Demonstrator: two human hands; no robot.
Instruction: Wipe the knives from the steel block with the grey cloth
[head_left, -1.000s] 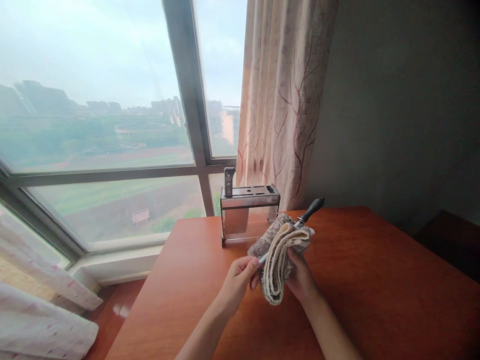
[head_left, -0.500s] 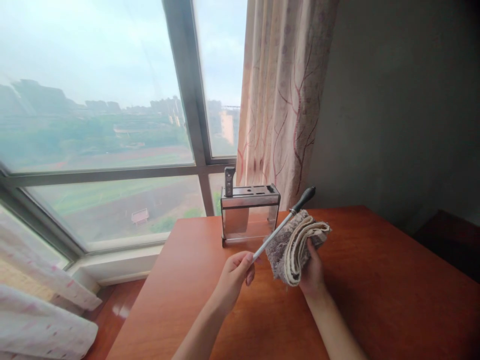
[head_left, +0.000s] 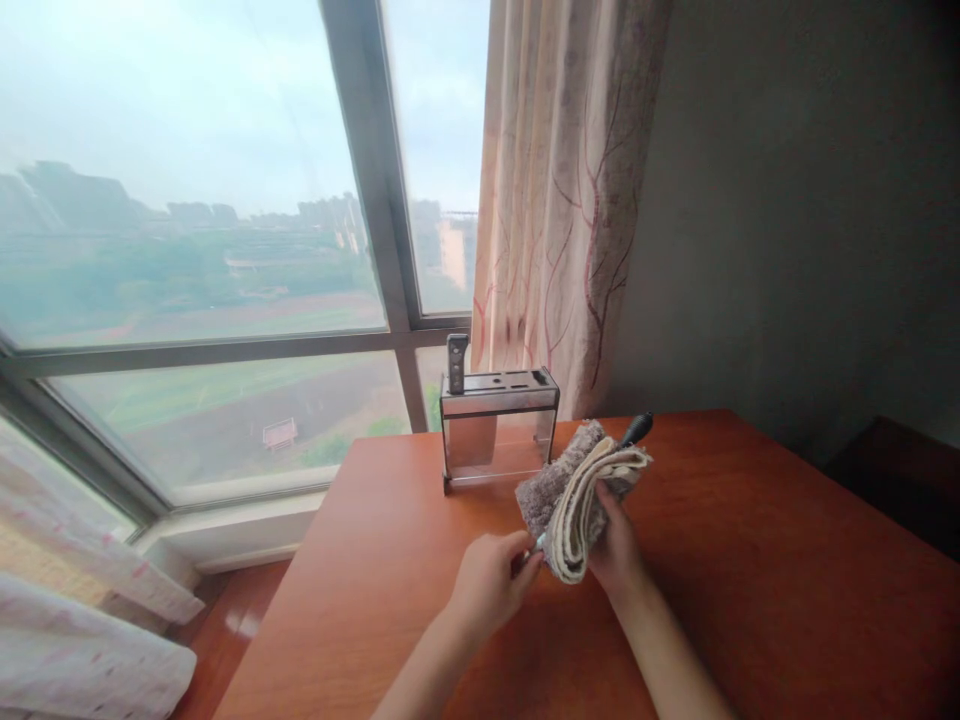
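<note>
My left hand [head_left: 495,580] pinches the tip end of a sharpening steel, whose black handle [head_left: 637,429] sticks out beyond the far side of a folded towel. Most of the steel's rod is hidden by the towel. The grey and cream towel [head_left: 577,495] is gripped in my right hand [head_left: 618,540], thumb on its folds, above the table. Behind the towel stands a knife block [head_left: 499,405] with clear walls and a slotted top. One black-handled knife [head_left: 457,364] is upright in its left end, the blade visible through the wall.
The brown wooden table [head_left: 360,560] spreads under my hands. At its far side are a patterned curtain [head_left: 562,200] and a window frame [head_left: 401,250]. Another curtain [head_left: 97,640] hangs at the lower left, and a grey wall [head_left: 772,220] rises on the right.
The steel has gone from lying in front of the towel to mostly behind or within its folds. My left hand moved right and slightly down, close to the towel; the black handle sits lower.
</note>
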